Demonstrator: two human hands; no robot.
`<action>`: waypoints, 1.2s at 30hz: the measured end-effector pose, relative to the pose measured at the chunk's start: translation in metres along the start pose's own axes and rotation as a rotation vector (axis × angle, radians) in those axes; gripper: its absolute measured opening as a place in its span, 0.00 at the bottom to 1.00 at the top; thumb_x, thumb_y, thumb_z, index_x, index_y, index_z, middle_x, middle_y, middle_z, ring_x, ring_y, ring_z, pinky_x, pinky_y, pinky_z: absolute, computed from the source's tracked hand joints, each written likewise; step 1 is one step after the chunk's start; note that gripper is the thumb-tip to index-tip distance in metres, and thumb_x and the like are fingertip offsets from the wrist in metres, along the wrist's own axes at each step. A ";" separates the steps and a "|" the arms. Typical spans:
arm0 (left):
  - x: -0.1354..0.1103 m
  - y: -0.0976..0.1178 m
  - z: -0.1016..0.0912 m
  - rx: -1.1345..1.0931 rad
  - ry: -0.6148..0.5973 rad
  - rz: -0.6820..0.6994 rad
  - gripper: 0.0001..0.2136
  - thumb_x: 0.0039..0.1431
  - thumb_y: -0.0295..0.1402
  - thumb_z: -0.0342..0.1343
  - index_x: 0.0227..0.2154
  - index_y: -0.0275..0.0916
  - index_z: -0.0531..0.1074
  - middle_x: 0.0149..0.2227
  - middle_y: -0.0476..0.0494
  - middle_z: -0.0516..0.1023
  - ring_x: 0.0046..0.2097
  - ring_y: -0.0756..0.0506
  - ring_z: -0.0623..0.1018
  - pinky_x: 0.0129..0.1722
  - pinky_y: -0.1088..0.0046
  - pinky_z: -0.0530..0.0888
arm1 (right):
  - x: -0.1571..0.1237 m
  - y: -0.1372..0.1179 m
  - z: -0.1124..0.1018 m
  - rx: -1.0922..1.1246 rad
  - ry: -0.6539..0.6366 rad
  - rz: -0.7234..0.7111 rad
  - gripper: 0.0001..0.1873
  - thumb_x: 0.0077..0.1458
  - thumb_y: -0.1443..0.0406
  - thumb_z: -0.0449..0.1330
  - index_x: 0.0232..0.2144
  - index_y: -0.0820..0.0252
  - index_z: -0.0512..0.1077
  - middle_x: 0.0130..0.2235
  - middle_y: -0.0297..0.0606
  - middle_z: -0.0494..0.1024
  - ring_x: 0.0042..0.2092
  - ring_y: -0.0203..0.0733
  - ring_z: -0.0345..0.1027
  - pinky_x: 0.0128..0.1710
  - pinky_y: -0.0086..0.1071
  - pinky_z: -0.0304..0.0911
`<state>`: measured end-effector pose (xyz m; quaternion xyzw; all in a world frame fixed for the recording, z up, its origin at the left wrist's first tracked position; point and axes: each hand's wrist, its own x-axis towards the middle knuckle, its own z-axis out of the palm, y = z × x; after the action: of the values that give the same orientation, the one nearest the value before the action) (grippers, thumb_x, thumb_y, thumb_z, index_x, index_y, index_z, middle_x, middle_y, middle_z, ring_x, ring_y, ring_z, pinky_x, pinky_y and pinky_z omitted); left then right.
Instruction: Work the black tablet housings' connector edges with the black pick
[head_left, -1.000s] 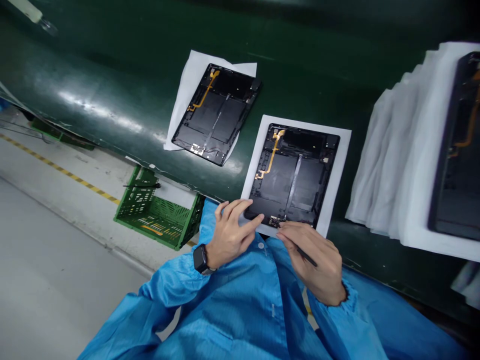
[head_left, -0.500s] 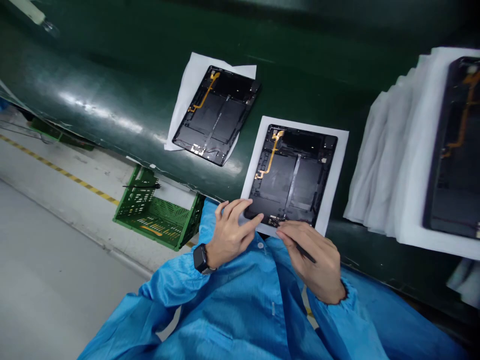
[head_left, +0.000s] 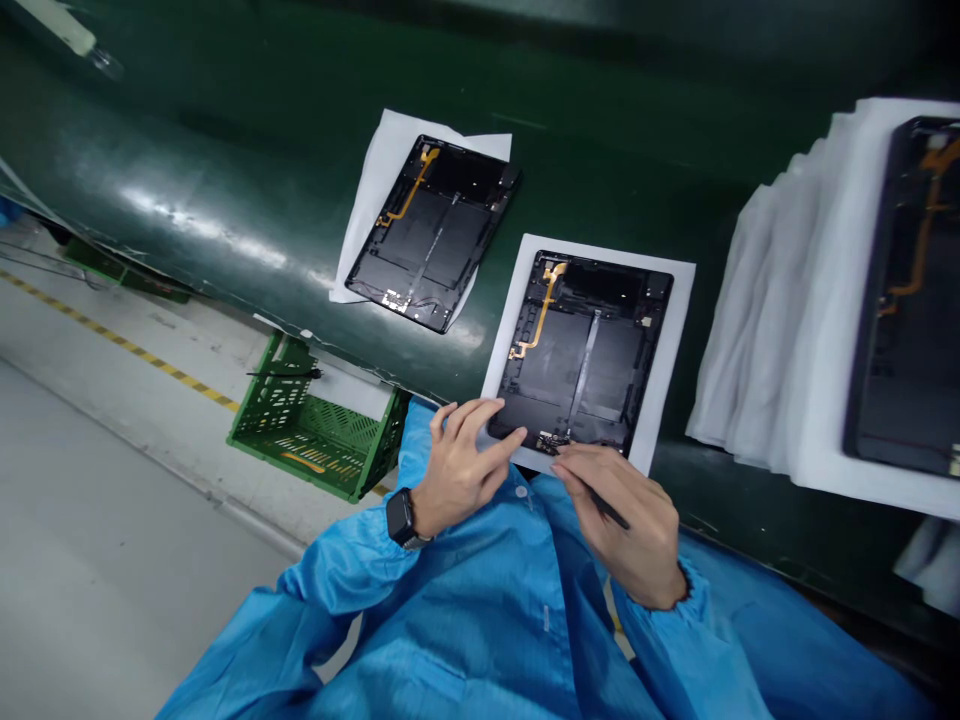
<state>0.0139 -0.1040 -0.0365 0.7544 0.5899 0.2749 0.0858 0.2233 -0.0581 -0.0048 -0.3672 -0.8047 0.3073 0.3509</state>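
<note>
On the glossy dark green surface (head_left: 225, 130), our left hand (head_left: 465, 465) rests open against the lower edge of a black tablet back panel (head_left: 540, 370) lying on a white paper sheet (head_left: 670, 350). Our right hand (head_left: 630, 525) pinches a thin black rod (head_left: 609, 508). A slip could scratch the small exposed circuit board (head_left: 551, 441).

Left hand (head_left: 461, 468) spread open, right hand (head_left: 626, 525) seemingly pinching
</note>
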 end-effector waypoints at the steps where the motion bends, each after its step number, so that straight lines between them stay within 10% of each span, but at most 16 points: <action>1: 0.000 0.000 0.000 -0.002 0.001 0.002 0.17 0.63 0.26 0.56 0.54 0.45 0.76 0.61 0.33 0.71 0.63 0.37 0.70 0.61 0.50 0.62 | -0.001 0.000 0.000 -0.010 -0.006 -0.008 0.15 0.59 0.76 0.63 0.46 0.57 0.76 0.40 0.43 0.83 0.45 0.48 0.79 0.47 0.44 0.77; 8: 0.000 0.003 -0.001 0.004 -0.002 -0.002 0.16 0.64 0.26 0.57 0.54 0.45 0.75 0.61 0.33 0.70 0.63 0.37 0.70 0.61 0.50 0.62 | -0.002 -0.001 0.001 -0.079 -0.029 -0.070 0.15 0.59 0.76 0.63 0.46 0.58 0.76 0.39 0.42 0.83 0.45 0.47 0.79 0.52 0.44 0.76; 13: 0.016 0.003 -0.016 0.014 0.025 0.028 0.13 0.65 0.28 0.57 0.51 0.43 0.76 0.58 0.35 0.73 0.59 0.38 0.72 0.58 0.52 0.66 | -0.008 -0.013 -0.005 -0.008 0.219 0.059 0.12 0.59 0.77 0.61 0.41 0.58 0.76 0.36 0.39 0.80 0.41 0.44 0.77 0.53 0.45 0.74; 19: 0.124 -0.020 -0.039 0.072 0.009 0.212 0.09 0.70 0.31 0.54 0.47 0.40 0.77 0.53 0.38 0.76 0.58 0.39 0.71 0.56 0.57 0.68 | -0.032 -0.038 0.000 0.146 0.265 0.314 0.11 0.67 0.69 0.55 0.37 0.57 0.78 0.38 0.42 0.79 0.41 0.42 0.76 0.42 0.32 0.72; 25: 0.241 -0.029 -0.019 0.235 -0.281 0.250 0.09 0.68 0.34 0.57 0.45 0.37 0.78 0.47 0.38 0.77 0.51 0.39 0.72 0.49 0.61 0.68 | -0.060 -0.024 0.036 0.338 0.335 0.734 0.24 0.67 0.49 0.53 0.32 0.59 0.78 0.28 0.38 0.77 0.31 0.40 0.72 0.34 0.28 0.68; 36: 0.259 -0.033 0.003 0.296 -0.305 0.186 0.07 0.67 0.31 0.56 0.36 0.36 0.78 0.46 0.37 0.76 0.51 0.38 0.71 0.50 0.60 0.68 | -0.048 0.000 0.065 0.750 0.399 1.001 0.39 0.44 0.30 0.60 0.21 0.61 0.72 0.15 0.27 0.58 0.20 0.32 0.49 0.21 0.29 0.48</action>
<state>0.0274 0.1484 0.0277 0.8428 0.5318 0.0747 0.0366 0.1950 -0.1124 -0.0576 -0.5999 -0.2944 0.6193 0.4122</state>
